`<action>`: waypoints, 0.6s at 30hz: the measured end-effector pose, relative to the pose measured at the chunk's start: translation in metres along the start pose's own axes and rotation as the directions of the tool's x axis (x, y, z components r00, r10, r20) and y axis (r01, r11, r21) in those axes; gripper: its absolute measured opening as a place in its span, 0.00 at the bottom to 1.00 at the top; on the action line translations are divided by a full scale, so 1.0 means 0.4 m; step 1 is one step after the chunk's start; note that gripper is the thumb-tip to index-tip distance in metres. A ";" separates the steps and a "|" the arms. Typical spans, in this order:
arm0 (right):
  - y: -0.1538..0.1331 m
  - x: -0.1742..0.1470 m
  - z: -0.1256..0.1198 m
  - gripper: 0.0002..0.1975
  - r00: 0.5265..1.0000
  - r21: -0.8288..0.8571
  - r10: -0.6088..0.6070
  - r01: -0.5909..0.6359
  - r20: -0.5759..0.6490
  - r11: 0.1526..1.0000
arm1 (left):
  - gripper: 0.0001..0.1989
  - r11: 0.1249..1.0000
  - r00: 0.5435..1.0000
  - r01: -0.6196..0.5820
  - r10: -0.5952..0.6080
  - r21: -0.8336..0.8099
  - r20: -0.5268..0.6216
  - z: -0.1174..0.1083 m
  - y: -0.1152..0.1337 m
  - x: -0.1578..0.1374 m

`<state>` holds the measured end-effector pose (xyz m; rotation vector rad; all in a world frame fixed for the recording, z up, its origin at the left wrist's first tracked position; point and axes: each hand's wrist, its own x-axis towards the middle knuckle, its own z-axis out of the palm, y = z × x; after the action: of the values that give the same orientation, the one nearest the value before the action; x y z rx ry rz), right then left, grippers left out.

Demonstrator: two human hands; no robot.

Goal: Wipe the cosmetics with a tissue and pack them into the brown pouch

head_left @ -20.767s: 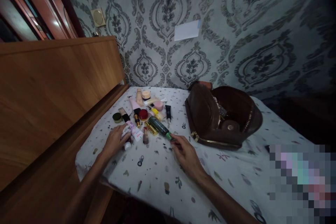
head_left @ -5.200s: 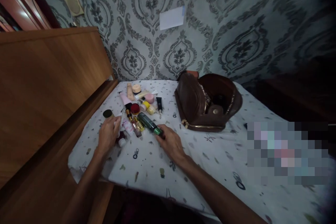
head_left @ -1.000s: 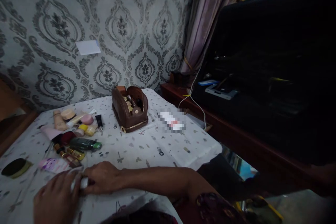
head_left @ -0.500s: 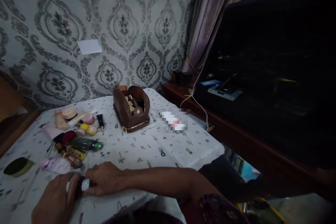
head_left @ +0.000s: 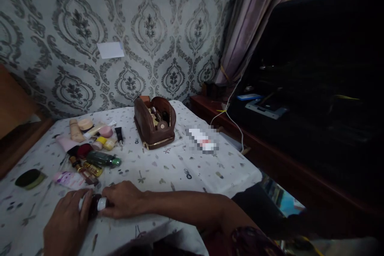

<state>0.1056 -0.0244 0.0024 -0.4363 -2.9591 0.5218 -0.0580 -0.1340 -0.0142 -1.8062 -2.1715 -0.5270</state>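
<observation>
Near the front of the table my left hand (head_left: 67, 214) is closed around a small dark bottle (head_left: 95, 206) lying on its side. My right hand (head_left: 124, 199) has its fingers closed at the bottle's white cap (head_left: 102, 203). Part of the bottle is hidden by the fingers. Just beyond the hands lie a pink-and-white tube (head_left: 69, 179), a slim brownish bottle (head_left: 89, 177) and a small gold bottle (head_left: 93, 168). Behind these is a green bottle (head_left: 102, 159). A brown cosmetic bag (head_left: 154, 124) stands open farther back, with small items inside.
Several tubes and jars, among them a pink jar (head_left: 106, 131) and a black tube (head_left: 119, 136), cluster at the left. A dark oval item (head_left: 29, 178) lies at far left. Right of the bag is a blurred-out white object (head_left: 204, 141). A white cable (head_left: 232, 119) hangs beyond the table.
The view has shifted slightly, so everything appears a little farther right. Both hands keep their hold on the bottle and cap; no object has visibly moved on the table.
</observation>
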 end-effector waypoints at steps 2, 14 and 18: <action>0.001 0.002 -0.002 0.21 1.000 0.018 0.019 -0.019 0.003 1.000 | 0.23 1.000 1.000 -0.018 0.019 0.023 -0.019 -0.004 0.011 0.002; -0.012 0.005 -0.005 0.10 0.990 0.269 0.109 -0.080 -0.094 0.960 | 0.17 0.999 0.994 0.019 -0.014 0.044 -0.110 -0.022 0.049 0.013; -0.016 0.006 -0.007 0.10 0.990 0.290 0.113 -0.085 -0.082 0.953 | 0.16 0.999 0.994 0.036 -0.034 0.018 -0.099 -0.022 0.049 0.013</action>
<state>0.1022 -0.0284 0.0073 -0.5619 -2.7190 0.8966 -0.0398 -0.1304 -0.0019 -1.6976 -2.1378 -0.5874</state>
